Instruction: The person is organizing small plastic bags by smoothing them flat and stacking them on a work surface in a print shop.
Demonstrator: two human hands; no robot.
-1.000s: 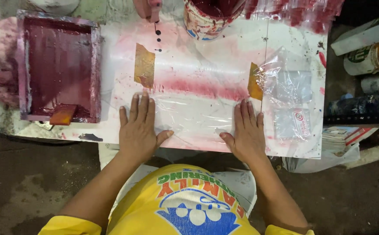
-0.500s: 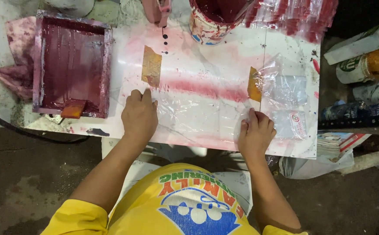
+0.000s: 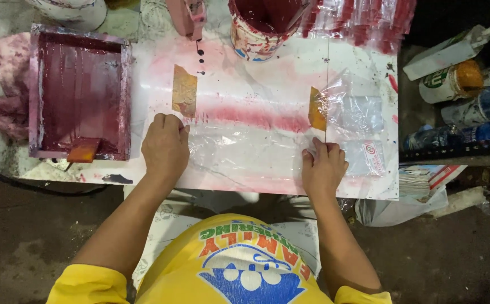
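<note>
Clear plastic sheet [image 3: 239,149] — lies flat on the white, pink-stained tabletop [image 3: 245,73], near the front edge, between the two hands. Left hand [image 3: 165,147]: fingers curled, tips pinching the sheet's far-left corner just below a tan tape strip [image 3: 184,97]. Right hand [image 3: 324,168]: fingers drawn together, tips pressing or gripping the sheet's right edge just near a second tan tape strip [image 3: 316,110]. A pink smear runs between the two strips. A stack of clear plastic bags [image 3: 363,126] lies right of the right hand. A red-stained screen frame [image 3: 79,93] rests at the left, well apart. A paint bucket [image 3: 259,25] stands at the far edge — bottles [image 3: 453,79] lie beyond the tabletop at right.
</note>
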